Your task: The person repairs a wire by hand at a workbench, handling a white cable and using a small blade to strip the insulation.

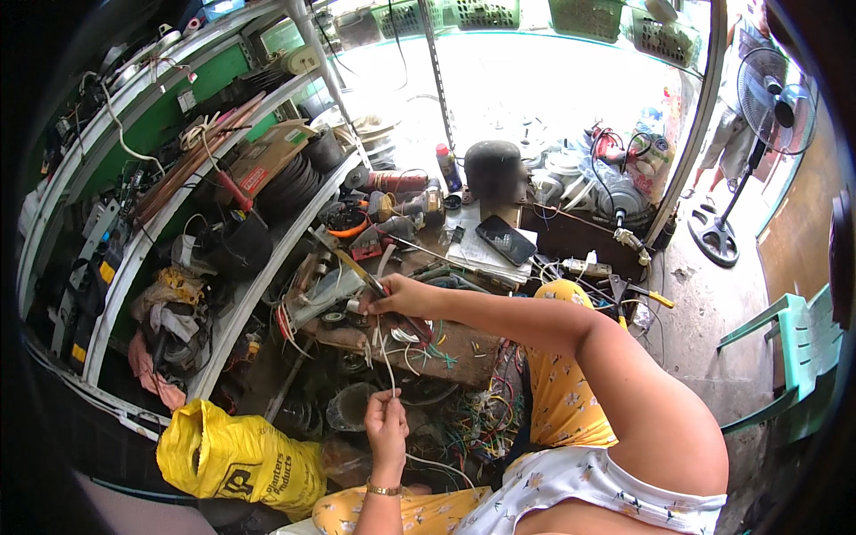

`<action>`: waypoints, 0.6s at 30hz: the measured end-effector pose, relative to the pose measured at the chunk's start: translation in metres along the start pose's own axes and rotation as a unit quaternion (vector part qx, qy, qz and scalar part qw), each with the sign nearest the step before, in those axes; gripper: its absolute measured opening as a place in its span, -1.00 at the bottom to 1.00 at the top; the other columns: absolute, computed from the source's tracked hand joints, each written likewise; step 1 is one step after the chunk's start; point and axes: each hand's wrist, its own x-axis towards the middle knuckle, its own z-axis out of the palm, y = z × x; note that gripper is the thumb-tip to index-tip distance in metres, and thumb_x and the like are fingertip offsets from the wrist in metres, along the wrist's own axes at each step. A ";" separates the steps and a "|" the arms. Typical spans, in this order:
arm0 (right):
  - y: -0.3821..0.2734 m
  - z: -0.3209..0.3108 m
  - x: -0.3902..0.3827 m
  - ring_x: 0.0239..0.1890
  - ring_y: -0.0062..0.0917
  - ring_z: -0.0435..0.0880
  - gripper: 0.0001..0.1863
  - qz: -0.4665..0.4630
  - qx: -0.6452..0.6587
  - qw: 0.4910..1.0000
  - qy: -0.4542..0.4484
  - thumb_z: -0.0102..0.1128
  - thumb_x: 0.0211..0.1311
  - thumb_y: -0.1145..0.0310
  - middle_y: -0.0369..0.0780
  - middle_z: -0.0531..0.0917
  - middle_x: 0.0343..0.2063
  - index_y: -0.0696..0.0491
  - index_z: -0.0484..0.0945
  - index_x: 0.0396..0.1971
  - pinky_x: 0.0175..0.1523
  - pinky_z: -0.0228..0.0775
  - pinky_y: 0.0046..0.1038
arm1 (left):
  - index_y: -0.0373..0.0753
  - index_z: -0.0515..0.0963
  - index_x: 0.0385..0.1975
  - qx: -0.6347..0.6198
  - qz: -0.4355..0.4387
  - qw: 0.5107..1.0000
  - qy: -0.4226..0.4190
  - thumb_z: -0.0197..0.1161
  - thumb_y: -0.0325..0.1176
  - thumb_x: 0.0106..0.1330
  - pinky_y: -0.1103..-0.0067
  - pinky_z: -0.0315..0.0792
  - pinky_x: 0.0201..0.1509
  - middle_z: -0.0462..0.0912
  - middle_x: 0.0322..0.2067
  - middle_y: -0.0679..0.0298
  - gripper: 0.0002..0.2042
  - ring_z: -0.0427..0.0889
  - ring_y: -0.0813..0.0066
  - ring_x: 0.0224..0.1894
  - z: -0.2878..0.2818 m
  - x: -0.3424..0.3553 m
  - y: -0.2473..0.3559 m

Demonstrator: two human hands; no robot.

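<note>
My right hand is closed around a long yellow tool with dark parts, its exact kind unclear, beside a small white cylinder. Lower down, my left hand pinches a thin white cable, which runs up toward my right hand and also trails down to the lower right. Both hands are over a cluttered wooden work surface with offcuts of wire, small parts and tools around them.
Metal shelves of tools and coils line the left; a yellow sack lies below. A phone rests on papers, near yellow-handled cutters. A standing fan, a person and a green chair are at right.
</note>
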 end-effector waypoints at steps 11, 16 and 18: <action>-0.007 -0.008 -0.045 -0.29 -0.53 0.58 -0.45 0.072 -0.165 0.971 -0.156 0.06 0.30 0.12 -0.18 0.59 -0.29 0.15 0.28 0.16 -0.21 0.44 -0.51 | -0.10 0.39 -0.27 -0.236 -0.011 0.948 0.215 0.02 -0.29 0.38 0.81 0.03 -0.79 0.19 -0.65 0.51 -0.93 0.11 0.78 -0.74 -0.061 -0.008 0.010; 0.005 0.005 -0.041 0.01 -0.48 0.44 -0.42 0.155 -0.056 0.986 -0.034 -0.02 0.33 0.03 -0.14 0.50 -0.03 0.20 0.31 0.13 0.10 0.30 -0.47 | -0.05 0.38 -0.27 -0.278 -0.066 0.932 0.224 0.10 -0.26 0.35 0.77 0.12 -0.76 0.35 -0.58 0.46 -0.92 0.20 0.71 -0.71 -0.063 -0.020 0.040; 0.028 0.001 -0.035 -0.12 -0.62 0.45 -0.56 0.135 -0.094 0.983 -0.085 -0.06 0.37 0.12 -0.26 0.52 -0.20 0.17 0.36 0.04 -0.04 0.33 -0.54 | -0.04 0.37 -0.28 -0.261 -0.069 0.938 0.215 0.09 -0.23 0.35 0.78 0.10 -0.77 0.35 -0.57 0.48 -0.90 0.18 0.72 -0.72 -0.066 -0.021 0.035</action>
